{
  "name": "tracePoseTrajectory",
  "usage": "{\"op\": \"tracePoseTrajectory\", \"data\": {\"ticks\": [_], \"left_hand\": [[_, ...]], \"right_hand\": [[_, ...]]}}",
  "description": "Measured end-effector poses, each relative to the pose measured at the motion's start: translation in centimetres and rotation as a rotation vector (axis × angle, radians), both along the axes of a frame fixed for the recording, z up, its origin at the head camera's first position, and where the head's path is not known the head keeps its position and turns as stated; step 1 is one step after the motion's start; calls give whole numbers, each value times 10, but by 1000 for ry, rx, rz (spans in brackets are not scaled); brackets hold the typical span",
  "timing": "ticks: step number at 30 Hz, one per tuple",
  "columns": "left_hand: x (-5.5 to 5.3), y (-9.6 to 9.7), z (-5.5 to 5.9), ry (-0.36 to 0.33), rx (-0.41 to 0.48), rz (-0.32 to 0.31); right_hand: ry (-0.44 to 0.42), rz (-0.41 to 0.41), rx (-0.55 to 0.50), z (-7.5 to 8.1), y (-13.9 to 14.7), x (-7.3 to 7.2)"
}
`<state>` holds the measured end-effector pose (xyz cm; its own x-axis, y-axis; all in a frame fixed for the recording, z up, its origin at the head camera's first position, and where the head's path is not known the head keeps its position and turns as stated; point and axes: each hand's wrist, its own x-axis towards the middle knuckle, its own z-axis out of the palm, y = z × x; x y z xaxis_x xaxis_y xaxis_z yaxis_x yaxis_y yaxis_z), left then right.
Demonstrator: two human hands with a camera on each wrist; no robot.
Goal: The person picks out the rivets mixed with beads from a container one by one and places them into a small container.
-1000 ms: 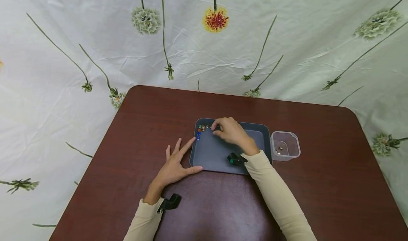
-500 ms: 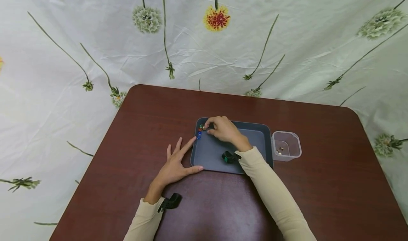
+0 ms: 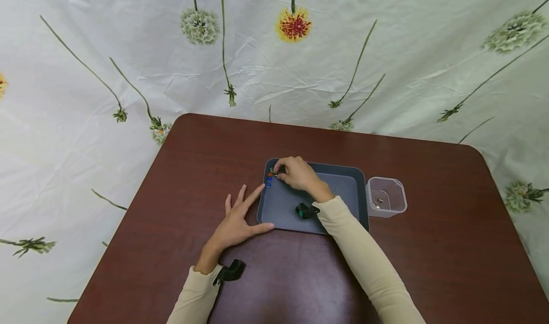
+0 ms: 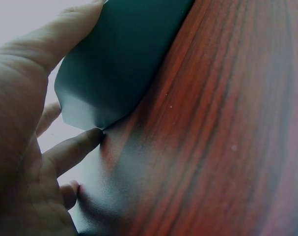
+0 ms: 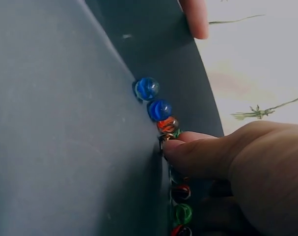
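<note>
- A smooth, dark blue-grey tray [image 3: 279, 209], one in number, rectangular with rounded corners and a raised rim, lies on the counter [image 3: 437, 209], whose reddish-brown surface shows dark wood grain
- Glossy round glass marbles run in a line along the tray's left wall toward the far left corner: two blue marbles [image 5: 160, 109], then one orange marble [image 5: 167, 124] with dark streaks
- Past the fingers sit two red-and-dark marbles [image 5: 181, 191] with one green marble [image 5: 183, 214] between them; others are partly hidden, so the full count cannot be told
- Of the two hands, the right hand [image 3: 297, 174] pinches a small, shiny gold-brown piece [image 5: 164, 139] between thumb and finger, just beside the orange marble; its shape is mostly covered
- The left hand [image 3: 235, 225] has its fingers spread and grasps nothing, thumb and a fingertip touching the tray's edge
- One clear plastic box [image 3: 387, 197], squarish with rounded corners, stands just beside the tray's right end, holding a few small metallic pieces [image 3: 378, 203], too small to count
- Behind hangs white, creased cloth [image 3: 257, 66] printed with flowers
</note>
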<state>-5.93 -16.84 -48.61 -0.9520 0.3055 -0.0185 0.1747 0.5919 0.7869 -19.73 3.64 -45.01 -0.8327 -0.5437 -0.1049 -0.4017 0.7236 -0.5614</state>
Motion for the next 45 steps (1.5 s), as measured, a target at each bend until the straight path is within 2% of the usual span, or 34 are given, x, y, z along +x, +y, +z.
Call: {"op": "tracePoseTrajectory", "data": {"ticks": [11,27,45], "left_hand": [[0,0,1,-1,-4,4],[1,0,0,0,-3,8],[0,0,-1,4,8,3]], "right_hand": [[44,27,5,-6,0,1],[-22,50,8,-3,3,3],[-1,60,13,-9,3,1]]}}
